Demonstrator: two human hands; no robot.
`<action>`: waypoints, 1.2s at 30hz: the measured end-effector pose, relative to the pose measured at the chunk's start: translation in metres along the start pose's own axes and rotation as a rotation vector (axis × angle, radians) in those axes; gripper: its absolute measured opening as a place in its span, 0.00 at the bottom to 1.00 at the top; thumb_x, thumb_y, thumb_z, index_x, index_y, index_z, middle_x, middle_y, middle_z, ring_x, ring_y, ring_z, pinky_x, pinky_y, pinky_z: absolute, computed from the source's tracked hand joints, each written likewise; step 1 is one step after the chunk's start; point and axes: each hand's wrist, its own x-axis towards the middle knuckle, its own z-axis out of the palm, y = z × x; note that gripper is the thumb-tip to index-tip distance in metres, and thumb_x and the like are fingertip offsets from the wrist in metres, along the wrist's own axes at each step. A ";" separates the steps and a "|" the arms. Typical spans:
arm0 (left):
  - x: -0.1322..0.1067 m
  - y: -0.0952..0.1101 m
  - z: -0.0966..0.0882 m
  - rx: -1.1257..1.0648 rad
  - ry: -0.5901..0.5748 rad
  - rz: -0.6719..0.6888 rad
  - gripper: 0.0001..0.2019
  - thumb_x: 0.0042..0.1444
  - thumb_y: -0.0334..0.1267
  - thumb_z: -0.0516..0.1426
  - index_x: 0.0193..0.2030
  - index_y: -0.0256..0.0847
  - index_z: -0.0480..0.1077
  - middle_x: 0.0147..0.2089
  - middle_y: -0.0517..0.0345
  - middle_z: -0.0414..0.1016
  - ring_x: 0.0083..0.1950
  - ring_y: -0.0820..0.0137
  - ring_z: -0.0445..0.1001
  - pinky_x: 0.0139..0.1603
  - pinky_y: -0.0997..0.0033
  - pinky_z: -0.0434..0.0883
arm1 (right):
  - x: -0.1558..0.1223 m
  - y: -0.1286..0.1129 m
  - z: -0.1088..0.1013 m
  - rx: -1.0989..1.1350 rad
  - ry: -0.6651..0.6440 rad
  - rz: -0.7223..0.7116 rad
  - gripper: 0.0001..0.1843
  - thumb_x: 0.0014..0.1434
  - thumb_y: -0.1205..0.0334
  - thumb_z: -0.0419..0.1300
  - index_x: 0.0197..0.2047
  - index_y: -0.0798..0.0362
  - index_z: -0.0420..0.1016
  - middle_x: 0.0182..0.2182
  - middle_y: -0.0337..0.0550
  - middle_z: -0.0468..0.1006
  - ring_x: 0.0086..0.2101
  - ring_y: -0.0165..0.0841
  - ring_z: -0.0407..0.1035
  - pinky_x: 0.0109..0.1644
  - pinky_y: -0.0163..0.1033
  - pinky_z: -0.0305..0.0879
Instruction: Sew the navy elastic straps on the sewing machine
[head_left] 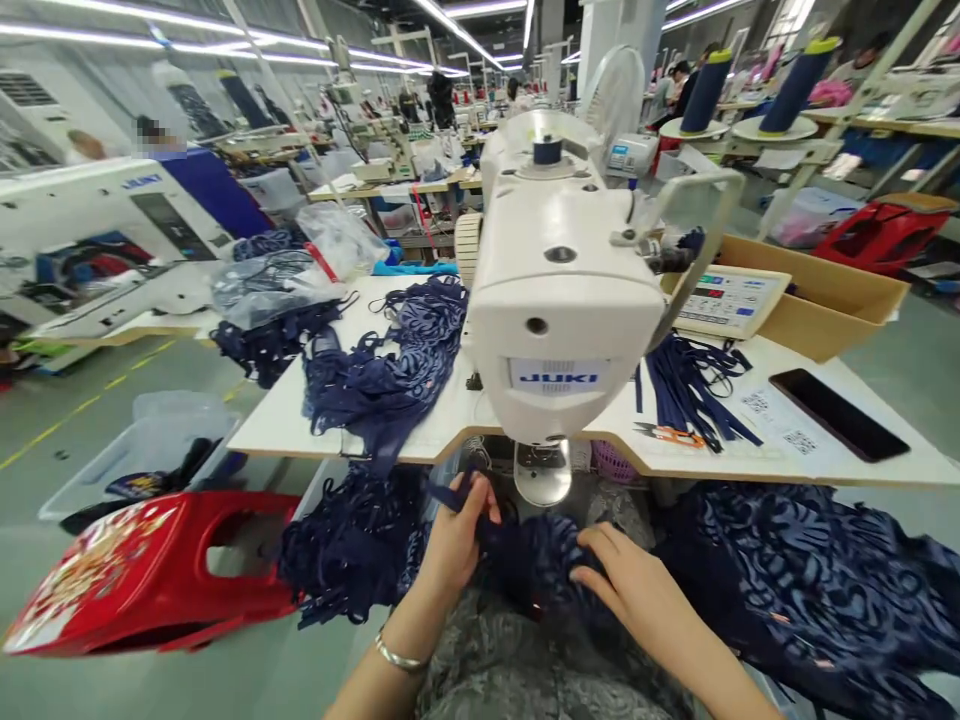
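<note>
A white JUKI sewing machine (559, 300) stands on the white table (285, 425) in front of me. My left hand (457, 535) is closed in a pinch on a navy fabric strap (450, 493) just below the table's front edge. My right hand (634, 580) rests with curled fingers on a navy patterned fabric piece (536, 560) in my lap, pressing it down. More of the same navy patterned fabric (817, 590) spreads to the right of my lap.
Piles of navy straps (382, 375) lie on the table's left part and hang off it (349, 550). Orange snips (671, 434), a black phone (836, 413), a control panel (731, 300) and a cardboard box (832, 290) are at right. A red stool (150, 575) and plastic bin (142, 450) stand at left.
</note>
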 end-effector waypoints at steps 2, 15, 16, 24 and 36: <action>-0.017 0.013 0.009 0.089 -0.061 -0.015 0.14 0.56 0.46 0.63 0.30 0.38 0.69 0.23 0.64 0.71 0.24 0.78 0.69 0.27 0.80 0.64 | 0.010 -0.007 0.004 0.152 -0.002 0.004 0.24 0.66 0.47 0.54 0.59 0.53 0.62 0.54 0.54 0.70 0.53 0.43 0.67 0.53 0.45 0.66; -0.045 0.042 0.046 0.727 -0.227 0.366 0.12 0.55 0.40 0.62 0.27 0.40 0.64 0.30 0.63 0.64 0.32 0.74 0.63 0.33 0.74 0.62 | 0.025 -0.041 -0.010 0.621 -0.179 -0.003 0.07 0.66 0.63 0.50 0.37 0.51 0.67 0.36 0.41 0.70 0.37 0.33 0.66 0.40 0.35 0.63; -0.045 0.042 0.048 0.741 -0.238 0.364 0.14 0.53 0.40 0.64 0.26 0.39 0.64 0.29 0.64 0.63 0.31 0.75 0.61 0.32 0.75 0.61 | 0.024 -0.041 -0.012 0.626 -0.206 0.039 0.07 0.66 0.63 0.49 0.38 0.51 0.66 0.33 0.39 0.70 0.33 0.31 0.65 0.36 0.34 0.62; -0.044 0.053 0.052 0.570 -0.375 -0.083 0.11 0.47 0.38 0.68 0.34 0.41 0.71 0.27 0.66 0.71 0.24 0.76 0.68 0.26 0.77 0.66 | 0.022 -0.040 -0.043 0.649 -0.203 0.116 0.08 0.66 0.56 0.56 0.37 0.47 0.73 0.33 0.35 0.74 0.34 0.29 0.67 0.38 0.31 0.60; -0.021 0.037 0.046 1.306 0.146 0.977 0.16 0.61 0.40 0.59 0.54 0.41 0.67 0.47 0.49 0.76 0.47 0.62 0.76 0.49 0.62 0.72 | 0.060 -0.021 -0.032 0.615 0.151 0.374 0.14 0.64 0.49 0.54 0.44 0.50 0.64 0.25 0.33 0.64 0.28 0.31 0.62 0.34 0.36 0.58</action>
